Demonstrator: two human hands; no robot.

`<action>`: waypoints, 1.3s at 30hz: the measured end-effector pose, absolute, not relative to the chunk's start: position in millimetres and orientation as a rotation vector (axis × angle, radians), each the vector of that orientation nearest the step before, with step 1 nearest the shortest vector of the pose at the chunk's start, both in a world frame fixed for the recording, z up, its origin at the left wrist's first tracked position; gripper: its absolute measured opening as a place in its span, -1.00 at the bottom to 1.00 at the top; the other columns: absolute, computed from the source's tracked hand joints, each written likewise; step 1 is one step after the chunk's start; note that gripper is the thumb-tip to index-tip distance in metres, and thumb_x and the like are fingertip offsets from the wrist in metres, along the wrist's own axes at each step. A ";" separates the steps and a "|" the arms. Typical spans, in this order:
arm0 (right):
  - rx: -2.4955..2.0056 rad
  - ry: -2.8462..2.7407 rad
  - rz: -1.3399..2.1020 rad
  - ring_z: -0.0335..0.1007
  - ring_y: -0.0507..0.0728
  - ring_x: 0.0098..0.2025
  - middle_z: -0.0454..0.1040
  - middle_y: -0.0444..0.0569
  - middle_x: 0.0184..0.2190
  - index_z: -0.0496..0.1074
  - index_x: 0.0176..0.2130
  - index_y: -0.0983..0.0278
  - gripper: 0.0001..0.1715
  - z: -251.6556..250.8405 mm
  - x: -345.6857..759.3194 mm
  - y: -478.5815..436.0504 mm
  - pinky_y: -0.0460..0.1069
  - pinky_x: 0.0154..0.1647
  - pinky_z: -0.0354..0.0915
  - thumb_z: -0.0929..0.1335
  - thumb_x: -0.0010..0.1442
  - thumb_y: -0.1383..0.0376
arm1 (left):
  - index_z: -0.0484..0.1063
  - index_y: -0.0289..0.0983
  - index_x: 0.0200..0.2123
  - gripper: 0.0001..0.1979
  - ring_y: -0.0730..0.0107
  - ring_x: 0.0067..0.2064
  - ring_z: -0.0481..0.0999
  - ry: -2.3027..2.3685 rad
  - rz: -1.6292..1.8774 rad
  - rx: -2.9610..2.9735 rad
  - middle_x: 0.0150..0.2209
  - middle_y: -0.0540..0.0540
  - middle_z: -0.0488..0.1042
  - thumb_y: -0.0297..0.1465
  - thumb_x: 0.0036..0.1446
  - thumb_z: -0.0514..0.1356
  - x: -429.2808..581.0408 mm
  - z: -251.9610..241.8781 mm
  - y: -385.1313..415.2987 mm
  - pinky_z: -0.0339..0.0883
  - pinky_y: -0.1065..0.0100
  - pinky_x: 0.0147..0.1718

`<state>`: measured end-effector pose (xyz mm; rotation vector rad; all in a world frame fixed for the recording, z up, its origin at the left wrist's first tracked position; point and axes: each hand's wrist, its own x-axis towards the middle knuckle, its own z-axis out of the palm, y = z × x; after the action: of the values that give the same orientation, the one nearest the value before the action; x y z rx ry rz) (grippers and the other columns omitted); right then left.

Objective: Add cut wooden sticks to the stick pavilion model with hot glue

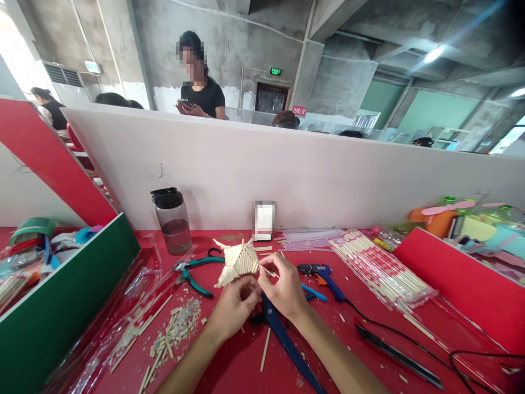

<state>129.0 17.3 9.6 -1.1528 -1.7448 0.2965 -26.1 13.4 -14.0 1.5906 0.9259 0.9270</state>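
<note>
A small pale model built of short wooden sticks (239, 259) is held up over the red table. My left hand (238, 302) is closed on its lower edge, fingers curled beneath. At the model's right side, my right hand (283, 284) pinches a short thin wooden stick (268, 271) between thumb and forefinger. Below my hands lies a dark blue long-handled tool (283, 339), its head partly hidden by them. Green-handled pliers (194, 273) rest left of the model. To the right is a blue glue gun (324, 276) with a black cord.
Cut stick pieces (176, 328) are heaped at front left. A water bottle (171, 221) and a propped phone (264, 221) stand by the white partition (229, 164). Bundled sticks in plastic (381, 268) and a black utility knife (397, 353) lie right. Green (65, 306) and red dividers (467, 290) flank the table.
</note>
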 end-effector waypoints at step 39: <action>-1.224 -1.774 0.406 0.44 0.11 -0.37 0.51 -0.09 -0.41 0.42 -0.35 0.24 -0.92 29.9 133.5 14.9 -0.04 -0.30 0.33 0.33 0.20 0.34 | 0.41 -0.27 -0.38 -0.69 0.36 -0.43 0.41 0.966 0.921 1.568 -0.47 -0.02 0.47 -0.14 0.24 0.16 -26.7 -10.8 12.1 0.24 0.40 -0.40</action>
<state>133.5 14.9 29.9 -1.2240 -1.7744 0.4060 -26.7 12.1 -10.8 1.5681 0.9659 0.9212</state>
